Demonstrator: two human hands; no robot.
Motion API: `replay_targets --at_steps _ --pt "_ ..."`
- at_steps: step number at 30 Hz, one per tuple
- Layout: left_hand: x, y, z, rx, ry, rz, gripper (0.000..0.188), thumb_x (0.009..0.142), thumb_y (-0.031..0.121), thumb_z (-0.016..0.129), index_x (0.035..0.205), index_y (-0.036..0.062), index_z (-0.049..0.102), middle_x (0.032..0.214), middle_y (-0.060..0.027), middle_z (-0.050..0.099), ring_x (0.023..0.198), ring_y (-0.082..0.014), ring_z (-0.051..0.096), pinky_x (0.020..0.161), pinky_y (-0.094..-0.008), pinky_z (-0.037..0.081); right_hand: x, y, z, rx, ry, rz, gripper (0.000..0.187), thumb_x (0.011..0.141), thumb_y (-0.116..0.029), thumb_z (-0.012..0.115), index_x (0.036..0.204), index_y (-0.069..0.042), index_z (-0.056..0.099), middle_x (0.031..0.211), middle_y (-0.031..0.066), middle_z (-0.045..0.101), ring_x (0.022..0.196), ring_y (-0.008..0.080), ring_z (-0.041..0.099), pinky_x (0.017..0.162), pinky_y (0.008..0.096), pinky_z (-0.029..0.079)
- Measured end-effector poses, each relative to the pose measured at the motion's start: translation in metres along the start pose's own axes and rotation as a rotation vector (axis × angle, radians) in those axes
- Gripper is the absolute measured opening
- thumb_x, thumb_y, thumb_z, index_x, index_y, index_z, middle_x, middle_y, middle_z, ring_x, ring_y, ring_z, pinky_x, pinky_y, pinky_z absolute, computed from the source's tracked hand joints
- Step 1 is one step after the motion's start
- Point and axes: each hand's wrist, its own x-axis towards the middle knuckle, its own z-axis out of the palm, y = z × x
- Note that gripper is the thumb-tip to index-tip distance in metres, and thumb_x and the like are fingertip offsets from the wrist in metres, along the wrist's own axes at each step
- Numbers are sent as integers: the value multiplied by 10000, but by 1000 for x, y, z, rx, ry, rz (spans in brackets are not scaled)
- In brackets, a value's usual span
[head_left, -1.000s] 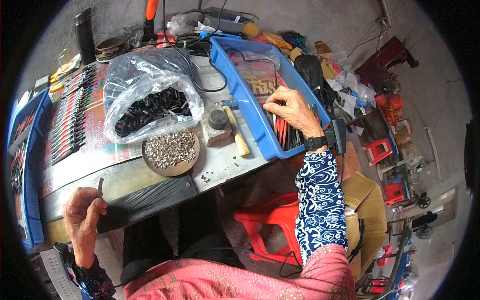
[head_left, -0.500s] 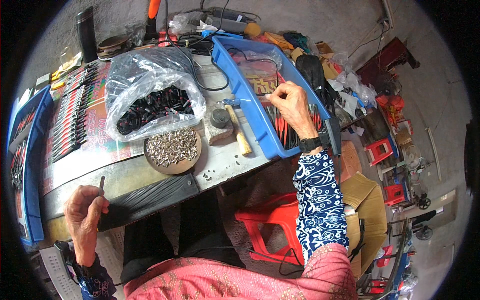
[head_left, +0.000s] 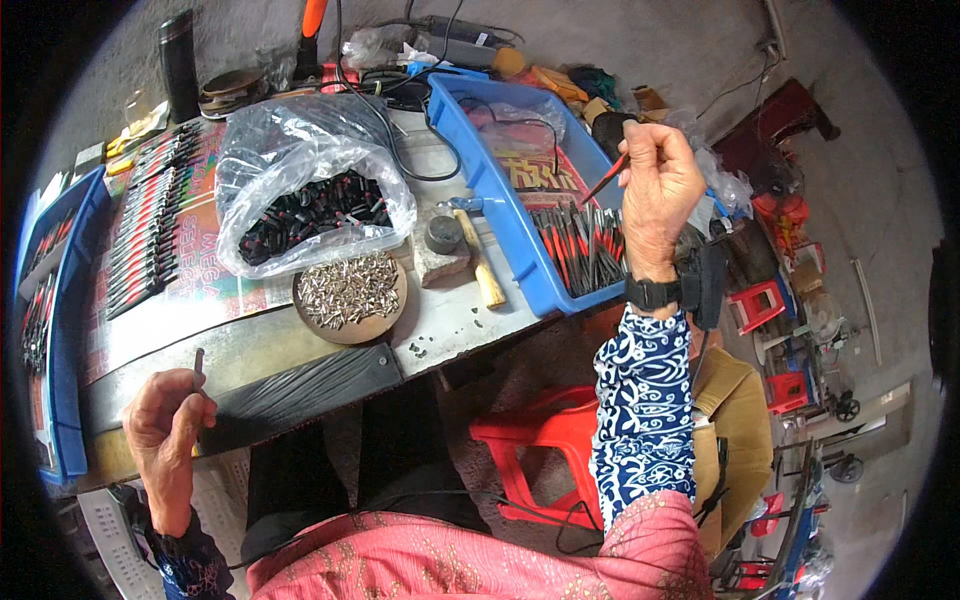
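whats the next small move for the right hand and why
Probably carry the red piece toward the left hand: the right hand pinches it at the right bin, while the left, holding a thin stick, is farther left along the bench.

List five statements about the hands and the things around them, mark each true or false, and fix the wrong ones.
1. The right hand holds a red-and-black piece. True.
2. The left hand is empty. False: the left hand holds a thin stick.
3. The bowl holds small metal parts. True.
4. The hammer lies inside the right tray. False: the hammer lies beside the right tray, on its left.
5. The stool is blue. False: the stool is red.
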Motion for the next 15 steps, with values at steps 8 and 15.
replay_targets --at_steps 8,15 --pt "-15 17 3 -42 -68 -116 149 896 95 644 1009 -3 644 788 -37 651 639 -66 584 536 -171 411 -56 -90 29 286 -355 247 165 984 -215 567 933 -59 557 649 26 610 497 40 483 442 183 383" --pt "-29 23 10 -125 -73 -119 150 891 132 666 986 22 630 790 -38 658 609 -57 578 489 -157 380 -93 -111 67 337 -389 177 116 939 -125 620 906 -42 548 621 52 585 549 134 601 515 271 456"
